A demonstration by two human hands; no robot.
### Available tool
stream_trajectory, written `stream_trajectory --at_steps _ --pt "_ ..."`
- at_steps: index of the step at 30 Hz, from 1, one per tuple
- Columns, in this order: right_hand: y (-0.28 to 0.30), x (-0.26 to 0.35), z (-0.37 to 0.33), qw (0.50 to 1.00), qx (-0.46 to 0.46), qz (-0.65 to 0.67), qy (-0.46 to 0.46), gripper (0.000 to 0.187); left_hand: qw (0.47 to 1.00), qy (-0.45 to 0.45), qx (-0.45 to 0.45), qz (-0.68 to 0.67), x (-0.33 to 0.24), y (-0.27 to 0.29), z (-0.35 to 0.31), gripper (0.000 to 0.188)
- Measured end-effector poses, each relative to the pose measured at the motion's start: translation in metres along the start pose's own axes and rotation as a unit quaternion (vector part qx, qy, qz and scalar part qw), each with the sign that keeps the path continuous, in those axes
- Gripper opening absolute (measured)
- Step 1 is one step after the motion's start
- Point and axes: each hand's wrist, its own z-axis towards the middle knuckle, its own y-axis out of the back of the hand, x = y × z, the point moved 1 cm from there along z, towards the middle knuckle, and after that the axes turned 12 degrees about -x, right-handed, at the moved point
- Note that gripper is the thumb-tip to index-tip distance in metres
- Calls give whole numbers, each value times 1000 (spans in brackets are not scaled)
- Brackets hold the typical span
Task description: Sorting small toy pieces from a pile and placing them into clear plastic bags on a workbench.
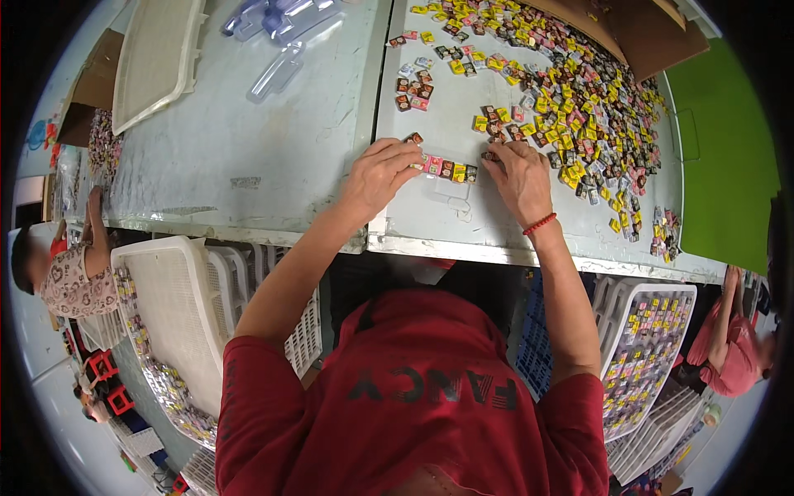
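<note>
A short row of small square pieces [448,169], pink, dark and yellow, lies near the table's front edge. My left hand [380,176] is closed at its left end, fingertips on the pink end; a brown piece [413,138] shows just beyond those fingers. Right of the row, my right hand [521,175] has its fingers drawn together on a small dark piece [489,155], partly covered by the fingertips. Beneath the row sits a clear plastic blister tray [453,198]. Beyond my right hand, several loose pieces [495,116] lie close to the fingers.
A large spread of mixed small pieces [579,107] covers the table's right side, beside a cardboard box [662,41]. Empty clear blisters [277,73] and a white tray [157,58] lie at the left. Crates [649,355] stand below; people [78,277] work on both sides.
</note>
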Motion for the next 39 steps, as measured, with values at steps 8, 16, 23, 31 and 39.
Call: stream_trajectory --at_steps 8,16,23,31,39 --pt "-3 0 -6 999 -40 19 9 24 1000 4 -13 -25 -7 -1 -4 14" --pt "-3 -5 -6 998 -43 30 15 19 991 -98 79 42 -7 14 12 11" --pt "-5 -3 -7 997 -61 41 26 19 998 -62 29 -4 -11 3 6 11" --pt "-8 -8 -12 994 -87 58 38 18 998 -31 51 -3 -14 -10 10 11" --pt "6 -20 -8 990 -59 130 -3 20 996 -57 47 54 -20 -16 -11 34"
